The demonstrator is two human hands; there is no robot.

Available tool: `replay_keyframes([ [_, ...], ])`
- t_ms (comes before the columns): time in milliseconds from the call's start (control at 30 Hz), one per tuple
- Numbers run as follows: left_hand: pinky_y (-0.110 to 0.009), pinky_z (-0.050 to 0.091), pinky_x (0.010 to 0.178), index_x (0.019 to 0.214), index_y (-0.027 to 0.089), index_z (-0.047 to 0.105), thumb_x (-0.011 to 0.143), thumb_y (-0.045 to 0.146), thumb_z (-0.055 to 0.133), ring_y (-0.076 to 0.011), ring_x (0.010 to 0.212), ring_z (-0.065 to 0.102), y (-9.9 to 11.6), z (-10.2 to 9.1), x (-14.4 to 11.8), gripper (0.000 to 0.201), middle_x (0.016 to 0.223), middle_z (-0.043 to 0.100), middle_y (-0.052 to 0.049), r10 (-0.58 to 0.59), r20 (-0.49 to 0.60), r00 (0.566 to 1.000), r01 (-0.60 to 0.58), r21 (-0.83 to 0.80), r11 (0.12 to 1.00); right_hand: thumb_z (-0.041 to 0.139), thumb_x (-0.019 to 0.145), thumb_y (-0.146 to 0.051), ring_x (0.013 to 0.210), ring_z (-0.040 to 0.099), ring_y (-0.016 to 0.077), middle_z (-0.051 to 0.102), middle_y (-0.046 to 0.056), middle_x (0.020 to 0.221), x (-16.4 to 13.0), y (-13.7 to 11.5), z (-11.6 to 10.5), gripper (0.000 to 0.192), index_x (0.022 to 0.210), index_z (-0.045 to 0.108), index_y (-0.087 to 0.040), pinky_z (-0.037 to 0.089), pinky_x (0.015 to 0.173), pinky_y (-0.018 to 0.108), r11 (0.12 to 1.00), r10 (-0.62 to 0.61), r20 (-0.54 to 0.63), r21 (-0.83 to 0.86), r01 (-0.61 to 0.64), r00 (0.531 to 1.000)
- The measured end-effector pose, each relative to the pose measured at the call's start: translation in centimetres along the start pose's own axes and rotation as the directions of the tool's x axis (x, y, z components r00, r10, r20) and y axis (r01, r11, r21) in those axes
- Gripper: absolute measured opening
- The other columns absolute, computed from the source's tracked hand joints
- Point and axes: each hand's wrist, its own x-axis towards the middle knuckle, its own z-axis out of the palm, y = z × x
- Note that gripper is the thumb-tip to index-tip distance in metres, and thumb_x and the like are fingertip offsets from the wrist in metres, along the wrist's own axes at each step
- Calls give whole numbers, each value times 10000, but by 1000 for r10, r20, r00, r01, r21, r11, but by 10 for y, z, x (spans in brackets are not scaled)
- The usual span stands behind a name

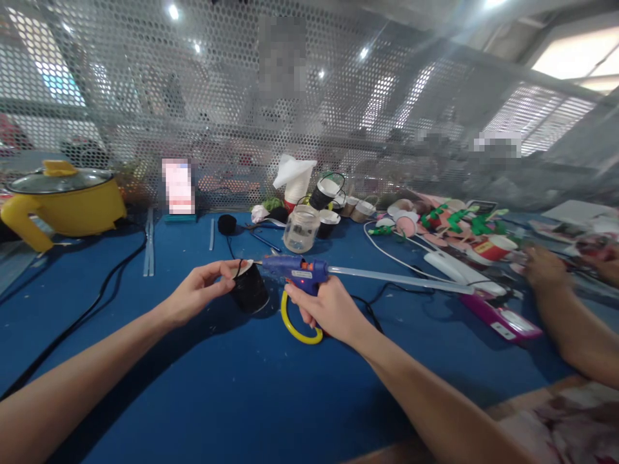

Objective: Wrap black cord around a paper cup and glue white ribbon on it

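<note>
My left hand [206, 290] pinches the rim of a small paper cup [250, 293] wrapped in black cord, which tilts over the blue table. In my right hand [336, 309] is a blue glue gun [294, 265], its nozzle close to the cup's rim. Whether the nozzle touches the rim I cannot tell. A long clear glue stick [401, 279] sticks out of the gun's back end. Beneath the gun lies a yellow loop [302, 336], partly hidden by my right hand. A black cord ball [227, 224] rests behind the cup, a strand leading from it towards the cup.
At the left stands a yellow electric pot [82, 206]; loose glue sticks [149, 248] lie nearby. A clear jar [300, 231] and wrapped cups [325, 192] stand behind the gun. Towards the right are a white power strip [464, 272], a purple box [503, 319] and another person's hand [544, 267].
</note>
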Motion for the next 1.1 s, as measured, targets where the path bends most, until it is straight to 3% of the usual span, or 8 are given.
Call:
replay_keyframes([
  [400, -431, 232, 1015, 661, 180, 545, 730, 256, 606, -250, 1195, 425, -3, 0, -1, 119, 1188, 581, -97, 19, -2, 1000, -19, -11, 1000, 513, 736, -315, 306, 409, 72, 392, -71, 333, -10, -8, 7, 256, 533, 415, -194, 371, 357, 190, 997, 69, -3, 17, -69, 998],
  [600, -422, 239, 1014, 668, 174, 535, 742, 250, 597, -245, 1180, 443, -5, -1, 0, 123, 1193, 578, -99, 21, -1, 1000, -21, 0, 1000, 498, 726, -376, 325, 439, 90, 421, -66, 359, -13, -8, 12, 211, 642, 474, -184, 400, 380, 210, 998, 66, 27, -19, -66, 997],
  [733, -417, 231, 1022, 660, 169, 527, 747, 251, 596, -242, 1189, 434, -6, -1, 0, 137, 1202, 570, -99, 26, 2, 1000, -26, 8, 1000, 483, 728, -386, 333, 456, 99, 432, -52, 361, -14, -7, 14, 241, 592, 455, -189, 406, 389, 219, 997, 53, 34, -58, -51, 998],
  [1100, -427, 247, 1006, 658, 159, 537, 742, 247, 601, -249, 1170, 452, -6, -3, 0, 137, 1204, 563, -107, 22, 25, 999, -22, -5, 1000, 510, 740, -332, 297, 406, 73, 431, -56, 339, -4, -3, 2, 266, 525, 450, -187, 372, 355, 195, 998, 49, 7, 26, -49, 999],
])
